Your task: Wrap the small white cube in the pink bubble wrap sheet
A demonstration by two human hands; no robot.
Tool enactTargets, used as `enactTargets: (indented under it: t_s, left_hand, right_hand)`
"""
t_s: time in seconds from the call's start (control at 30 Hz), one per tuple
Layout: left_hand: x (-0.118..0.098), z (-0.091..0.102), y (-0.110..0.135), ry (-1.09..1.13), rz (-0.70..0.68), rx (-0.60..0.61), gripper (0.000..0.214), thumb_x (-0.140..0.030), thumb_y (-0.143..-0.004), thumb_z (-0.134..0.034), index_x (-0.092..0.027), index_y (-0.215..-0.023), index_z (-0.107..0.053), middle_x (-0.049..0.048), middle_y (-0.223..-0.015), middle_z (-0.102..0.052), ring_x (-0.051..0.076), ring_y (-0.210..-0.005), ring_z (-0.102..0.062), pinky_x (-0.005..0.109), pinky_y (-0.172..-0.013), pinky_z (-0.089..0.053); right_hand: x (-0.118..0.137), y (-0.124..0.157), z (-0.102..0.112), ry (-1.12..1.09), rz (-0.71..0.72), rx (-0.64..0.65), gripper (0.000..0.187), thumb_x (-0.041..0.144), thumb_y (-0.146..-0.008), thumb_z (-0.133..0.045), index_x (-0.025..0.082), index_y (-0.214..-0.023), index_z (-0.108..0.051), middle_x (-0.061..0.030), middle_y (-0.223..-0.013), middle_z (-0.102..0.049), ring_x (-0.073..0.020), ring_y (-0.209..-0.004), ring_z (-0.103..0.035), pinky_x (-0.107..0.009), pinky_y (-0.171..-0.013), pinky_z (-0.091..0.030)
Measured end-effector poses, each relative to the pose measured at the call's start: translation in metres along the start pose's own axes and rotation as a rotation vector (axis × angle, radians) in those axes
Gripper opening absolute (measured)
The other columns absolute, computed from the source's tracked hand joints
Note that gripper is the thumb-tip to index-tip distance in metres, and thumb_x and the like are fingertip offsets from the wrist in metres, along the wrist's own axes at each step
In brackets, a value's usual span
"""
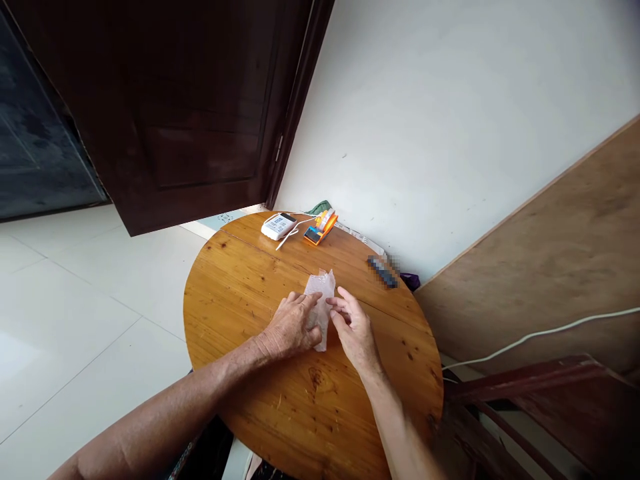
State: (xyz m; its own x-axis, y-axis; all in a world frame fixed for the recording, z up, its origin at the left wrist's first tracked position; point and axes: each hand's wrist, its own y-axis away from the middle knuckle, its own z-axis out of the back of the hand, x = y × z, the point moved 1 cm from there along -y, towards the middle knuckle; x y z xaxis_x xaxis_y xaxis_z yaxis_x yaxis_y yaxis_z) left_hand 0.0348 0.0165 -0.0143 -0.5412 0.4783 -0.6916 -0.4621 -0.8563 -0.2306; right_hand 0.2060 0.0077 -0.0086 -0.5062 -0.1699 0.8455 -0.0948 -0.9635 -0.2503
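Observation:
A whitish, translucent plastic wrapping (323, 313) lies on the round wooden table (240, 320), with a shiny clear strip at its far end. It looks like a folded packet, but what is inside, if anything, cannot be made out. My left hand (295, 323) rests over its left side, index finger stretched across it and thumb apart near its close end. At the right edge hovers my right hand (356, 330), its fingers spread and curved, the fingertips touching or very near the wrapping.
Toward the far edge are a white box-shaped device (279, 227) with a white cable and an orange tape dispenser (321, 228). A dark, pixelated oblong object (383, 271) lies at the right. Beyond stand a dark door (200, 120) and a white wall (450, 120); dark red wooden furniture (550, 387) is at right.

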Motion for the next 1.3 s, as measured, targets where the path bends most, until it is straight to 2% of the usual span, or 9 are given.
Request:
enactTargets:
  t_s: [0.2, 0.33, 0.43, 0.73, 0.83, 1.0, 1.13, 1.23, 1.3]
  left_hand:
    - [-0.007, 0.005, 0.004, -0.036, 0.004, -0.012, 0.067, -0.019, -0.073, -0.059, -0.018, -0.139, -0.045, 0.0112, -0.129, -0.059, 0.028, -0.111, -0.052, 0.043, -0.096, -0.045]
    - [-0.012, 0.007, 0.007, -0.092, -0.15, -0.065, 0.054, -0.014, -0.075, -0.057, -0.025, -0.128, -0.057, 0.007, -0.141, -0.052, 0.027, -0.117, -0.049, 0.043, -0.097, -0.043]
    - [-0.013, 0.005, 0.008, -0.086, -0.239, -0.046, 0.035, -0.013, -0.081, -0.054, -0.023, -0.112, -0.067, 0.0055, -0.127, -0.064, 0.025, -0.114, -0.052, 0.04, -0.095, -0.043]
    - [-0.01, 0.002, 0.007, -0.057, -0.228, -0.028, 0.034, -0.011, -0.081, -0.055, -0.021, -0.11, -0.069, 0.0053, -0.116, -0.069, 0.023, -0.11, -0.055, 0.038, -0.097, -0.045]
    - [-0.01, 0.002, 0.007, -0.061, -0.229, -0.018, 0.034, -0.011, -0.081, -0.054, -0.021, -0.11, -0.069, 0.006, -0.115, -0.069, 0.024, -0.11, -0.055, 0.039, -0.097, -0.045]
    - [-0.01, 0.001, 0.007, -0.06, -0.237, -0.016, 0.033, -0.012, -0.081, -0.053, -0.021, -0.109, -0.069, 0.0058, -0.115, -0.069, 0.023, -0.108, -0.055, 0.038, -0.096, -0.045]
    - [-0.01, 0.0, 0.007, -0.058, -0.232, -0.032, 0.032, -0.013, -0.082, -0.054, -0.02, -0.109, -0.069, 0.0048, -0.112, -0.07, 0.024, -0.104, -0.055, 0.037, -0.092, -0.045]
    - [-0.01, -0.001, 0.007, -0.056, -0.223, -0.022, 0.031, -0.014, -0.083, -0.054, -0.019, -0.11, -0.069, 0.0043, -0.111, -0.071, 0.024, -0.102, -0.056, 0.037, -0.092, -0.045]
    - [-0.009, -0.001, 0.008, -0.047, -0.224, -0.018, 0.032, -0.013, -0.083, -0.054, -0.019, -0.11, -0.069, 0.0037, -0.112, -0.071, 0.023, -0.104, -0.056, 0.036, -0.094, -0.045]
  right_hand:
    - [-0.001, -0.007, -0.004, 0.064, 0.054, 0.08, 0.051, 0.024, -0.08, -0.053, 0.021, -0.13, -0.057, -0.0069, -0.102, -0.075, -0.0213, -0.093, -0.068, -0.039, -0.09, -0.052]
    - [-0.003, -0.01, -0.003, 0.113, 0.07, 0.11, 0.046, 0.025, -0.08, -0.054, 0.022, -0.125, -0.061, -0.006, -0.1, -0.075, -0.022, -0.092, -0.069, -0.039, -0.088, -0.053]
    - [-0.005, -0.013, -0.002, 0.103, 0.093, 0.133, 0.044, 0.027, -0.082, -0.054, 0.021, -0.125, -0.06, -0.0059, -0.098, -0.076, -0.0215, -0.089, -0.07, -0.037, -0.085, -0.054]
    - [-0.008, -0.029, 0.01, 0.2, 0.09, -0.079, 0.038, 0.034, -0.084, -0.051, 0.017, -0.116, -0.062, -0.0095, -0.098, -0.075, -0.0212, -0.082, -0.066, -0.034, -0.074, -0.052]
    - [0.007, -0.031, 0.009, 0.263, 0.181, 0.013, 0.038, 0.028, -0.086, -0.046, 0.02, -0.12, -0.062, -0.0077, -0.101, -0.074, -0.0211, -0.089, -0.066, -0.033, -0.078, -0.051]
    - [0.036, -0.047, -0.004, 0.624, 0.436, 0.323, 0.041, 0.018, -0.091, -0.04, 0.025, -0.123, -0.065, -0.0061, -0.108, -0.074, -0.0235, -0.113, -0.058, -0.039, -0.098, -0.04]
    - [0.037, -0.075, -0.012, 0.92, 0.547, 0.511, 0.03, 0.016, -0.092, -0.045, 0.02, -0.1, -0.073, -0.0095, -0.098, -0.074, -0.025, -0.106, -0.06, -0.043, -0.103, -0.032]
    - [0.03, -0.096, -0.011, 1.037, 0.563, 0.54, 0.028, 0.012, -0.089, -0.049, 0.022, -0.077, -0.072, -0.0064, -0.082, -0.074, -0.0238, -0.094, -0.062, -0.048, -0.108, -0.026]
    - [0.027, -0.108, -0.008, 1.055, 0.558, 0.504, 0.027, 0.011, -0.088, -0.05, 0.024, -0.077, -0.071, -0.005, -0.083, -0.075, -0.0244, -0.097, -0.062, -0.049, -0.109, -0.024]
